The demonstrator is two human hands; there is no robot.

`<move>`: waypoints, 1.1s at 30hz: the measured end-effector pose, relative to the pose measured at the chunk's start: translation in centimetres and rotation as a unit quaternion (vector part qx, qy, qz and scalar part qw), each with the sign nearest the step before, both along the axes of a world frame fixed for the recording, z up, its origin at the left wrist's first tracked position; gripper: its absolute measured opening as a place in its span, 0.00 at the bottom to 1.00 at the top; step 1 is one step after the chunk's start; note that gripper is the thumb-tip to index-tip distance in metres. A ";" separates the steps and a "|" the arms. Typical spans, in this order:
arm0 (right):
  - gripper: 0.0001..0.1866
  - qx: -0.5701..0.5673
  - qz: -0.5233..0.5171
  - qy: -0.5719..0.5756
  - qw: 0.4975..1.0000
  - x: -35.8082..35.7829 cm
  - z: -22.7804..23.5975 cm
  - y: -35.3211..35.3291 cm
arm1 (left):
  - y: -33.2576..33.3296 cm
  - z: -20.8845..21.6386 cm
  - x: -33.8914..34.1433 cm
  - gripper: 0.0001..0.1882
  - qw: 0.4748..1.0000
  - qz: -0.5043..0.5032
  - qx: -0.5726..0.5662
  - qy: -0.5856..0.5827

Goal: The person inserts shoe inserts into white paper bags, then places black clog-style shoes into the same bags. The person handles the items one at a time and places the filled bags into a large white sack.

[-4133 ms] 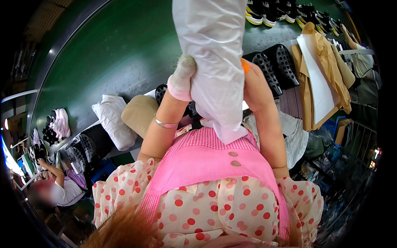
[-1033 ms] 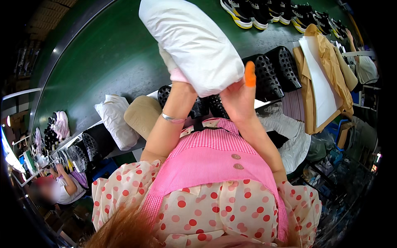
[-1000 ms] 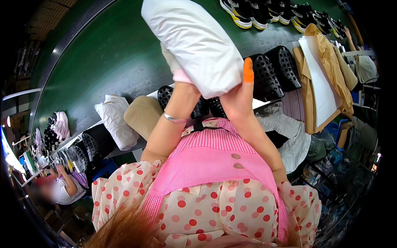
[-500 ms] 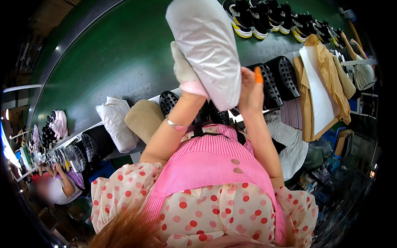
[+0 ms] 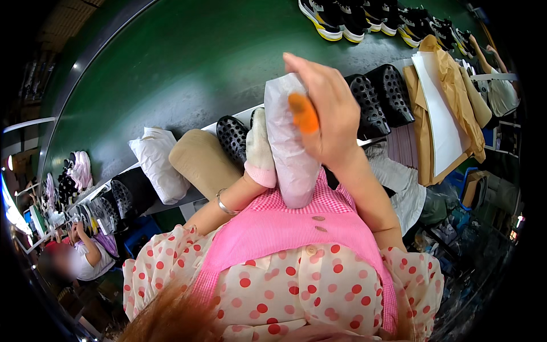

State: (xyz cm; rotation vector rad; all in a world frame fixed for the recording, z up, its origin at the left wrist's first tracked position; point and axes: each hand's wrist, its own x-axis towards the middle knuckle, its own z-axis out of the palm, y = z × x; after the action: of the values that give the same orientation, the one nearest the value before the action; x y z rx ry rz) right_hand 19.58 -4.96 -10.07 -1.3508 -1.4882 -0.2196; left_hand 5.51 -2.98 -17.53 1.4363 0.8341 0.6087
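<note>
While the white plastic-wrapped bundle (image 5: 290,145) stands upright against the pink apron (image 5: 285,225), both hands are clamped on it, so by my reading the wrapping work is in its later part but not closed off. The right hand (image 5: 325,111), with an orange cover on one finger (image 5: 303,113), presses over the bundle's top end, its grip folded down on the plastic. The left hand (image 5: 259,145), in a pale cloth glove with a pink cuff, sits just left of the bundle and touches its side; its grip is closed against the wrap, though the fingertips are hidden behind it. What the plastic holds cannot be told.

Beyond the bundle lies the counter (image 5: 171,62), a long green surface. Left of the bundle, at the counter's near edge, rest a black perforated shoe (image 5: 232,138), a tan shoe form (image 5: 204,162) and a white wrapped parcel (image 5: 159,165); that finished-looking parcel suggests the bundle in hand is yet to be set down. Right of the bundle stand more black perforated shoes (image 5: 380,97) and brown paper sheets (image 5: 441,108). Far beyond it sits a row of sneakers (image 5: 364,17).
</note>
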 end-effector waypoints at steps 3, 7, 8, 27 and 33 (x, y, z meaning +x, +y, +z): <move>0.13 -0.186 -0.013 0.107 0.977 1.0 1.1 -0.4 | 0.1 -0.4 -0.1 0.18 0.983 0.037 -0.146 -0.108; 0.31 -0.263 0.004 0.246 0.933 2.4 0.7 0.1 | 2.6 0.8 0.0 0.18 0.961 0.120 0.242 -0.066; 0.34 -0.279 0.017 0.280 0.918 2.7 0.3 0.2 | 3.0 2.4 -0.2 0.20 0.929 0.121 0.346 -0.049; 0.12 -0.235 0.186 0.521 0.799 2.5 -1.2 -1.0 | 2.8 3.5 1.2 0.29 0.882 -0.037 -0.360 -0.301; 0.16 -0.171 0.072 0.546 0.817 4.1 -4.5 2.2 | 2.5 -0.5 -2.2 0.43 0.985 0.025 -0.089 -0.146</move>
State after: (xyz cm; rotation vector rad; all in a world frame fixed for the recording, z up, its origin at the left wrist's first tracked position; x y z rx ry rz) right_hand 23.63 -2.74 -14.57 -1.2517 -0.6199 0.8484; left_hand 3.26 -0.47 -18.02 1.1344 0.6753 0.7442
